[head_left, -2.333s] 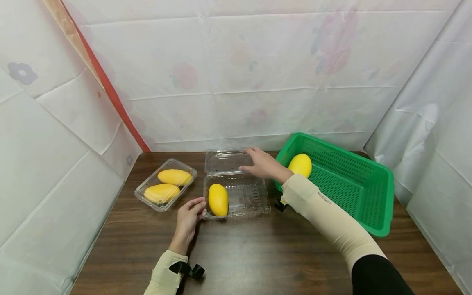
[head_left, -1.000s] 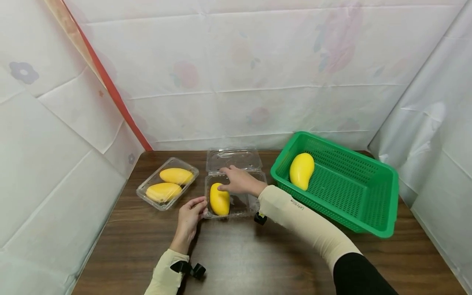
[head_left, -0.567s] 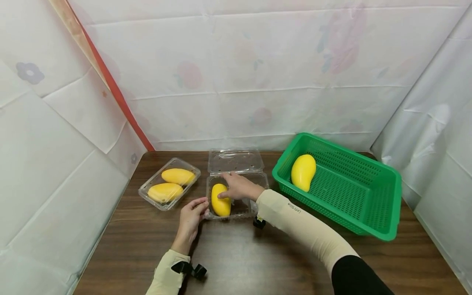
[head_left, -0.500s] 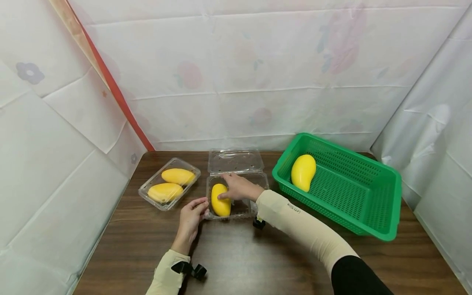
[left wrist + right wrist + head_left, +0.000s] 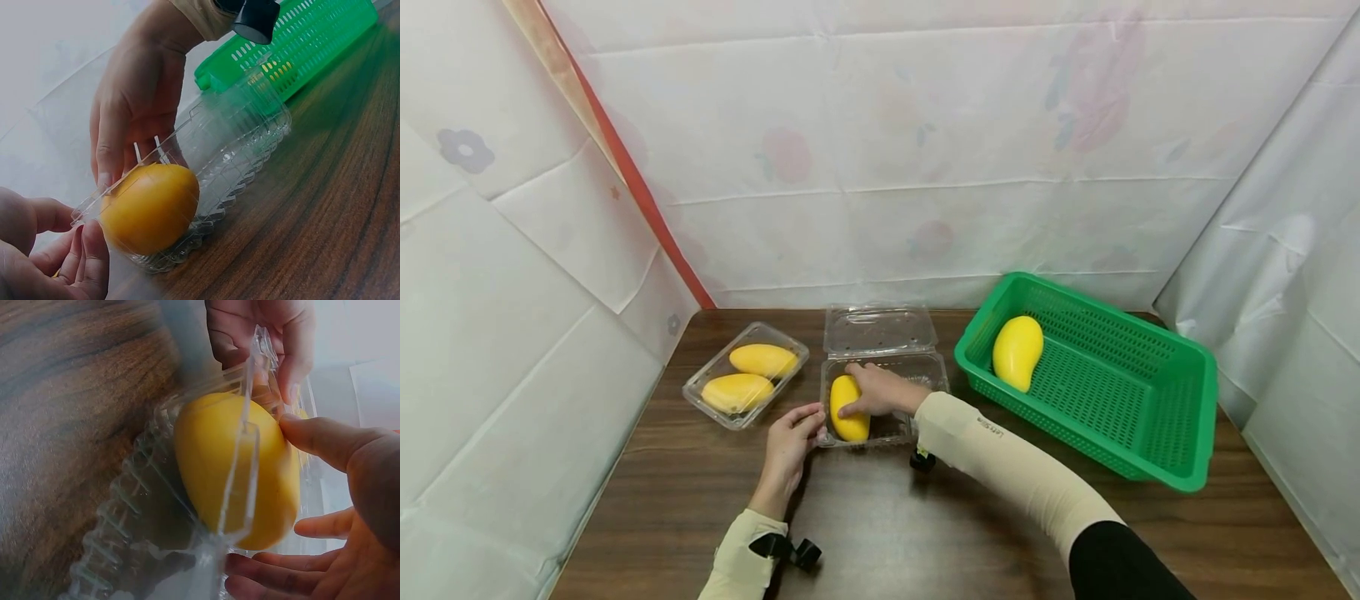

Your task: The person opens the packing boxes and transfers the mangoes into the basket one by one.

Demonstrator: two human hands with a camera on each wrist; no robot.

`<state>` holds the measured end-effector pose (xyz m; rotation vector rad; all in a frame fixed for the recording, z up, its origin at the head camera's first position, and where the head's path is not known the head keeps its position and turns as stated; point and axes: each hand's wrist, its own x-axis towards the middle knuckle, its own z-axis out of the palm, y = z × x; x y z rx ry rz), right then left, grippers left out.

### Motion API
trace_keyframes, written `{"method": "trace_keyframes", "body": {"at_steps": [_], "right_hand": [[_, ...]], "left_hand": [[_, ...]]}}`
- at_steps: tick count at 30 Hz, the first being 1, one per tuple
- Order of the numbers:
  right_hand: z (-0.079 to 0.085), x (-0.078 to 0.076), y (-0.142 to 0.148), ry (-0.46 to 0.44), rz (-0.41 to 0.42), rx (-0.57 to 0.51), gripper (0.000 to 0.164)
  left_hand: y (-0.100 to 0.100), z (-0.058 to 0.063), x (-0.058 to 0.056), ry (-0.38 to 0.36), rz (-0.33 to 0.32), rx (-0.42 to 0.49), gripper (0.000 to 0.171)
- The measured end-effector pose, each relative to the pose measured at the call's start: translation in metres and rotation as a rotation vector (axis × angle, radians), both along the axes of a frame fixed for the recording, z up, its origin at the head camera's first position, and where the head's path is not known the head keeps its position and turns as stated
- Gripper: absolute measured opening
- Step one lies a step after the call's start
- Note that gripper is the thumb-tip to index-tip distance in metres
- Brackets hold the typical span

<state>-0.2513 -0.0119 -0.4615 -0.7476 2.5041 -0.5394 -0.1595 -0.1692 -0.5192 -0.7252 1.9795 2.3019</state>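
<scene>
My left hand pinches the front left corner of a clear plastic clamshell container, whose lid lies folded back. Inside its left half sits a yellow mango. My right hand reaches in from the right and holds that mango, thumb on the near side and fingers toward the far end. In the right wrist view, the thumb and index fingertip meet the mango while the other fingers curl below it. The left wrist view shows the mango through the container's clear wall.
A closed clear container with two mangoes stands to the left. At the right, a green plastic basket holds one mango. White patterned sheets enclose the brown wooden table at the back and sides.
My right hand has come from the open lid beside the basket, leftward and down onto the mango in the container. My left hand keeps its pinch on the corner.
</scene>
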Motion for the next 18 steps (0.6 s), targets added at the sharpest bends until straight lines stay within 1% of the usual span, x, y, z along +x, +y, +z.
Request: {"method": "trace_keyframes", "body": {"at_steps": [4, 9, 13, 18], "right_hand": [[-0.0038, 0.0007, -0.0018, -0.006, 0.021, -0.008, 0.084], [-0.0078, 0.0019, -0.0042, -0.01, 0.008, -0.004, 0.087], [-0.0084, 0.0034, -0.0064, -0.01, 0.007, -0.006, 0.085], [-0.0078, 0.0054, -0.008, -0.008, 0.004, -0.011, 0.083]], "left_hand": [[0.0, 0.0003, 0.0001, 0.001, -0.008, 0.002, 0.029], [0.0, -0.0008, 0.0007, 0.004, -0.008, 0.006, 0.029], [-0.0001, -0.0004, 0.0019, 0.017, -0.007, 0.015, 0.03], [-0.0002, 0.0001, 0.0015, 0.015, -0.001, 0.028, 0.029]]}}
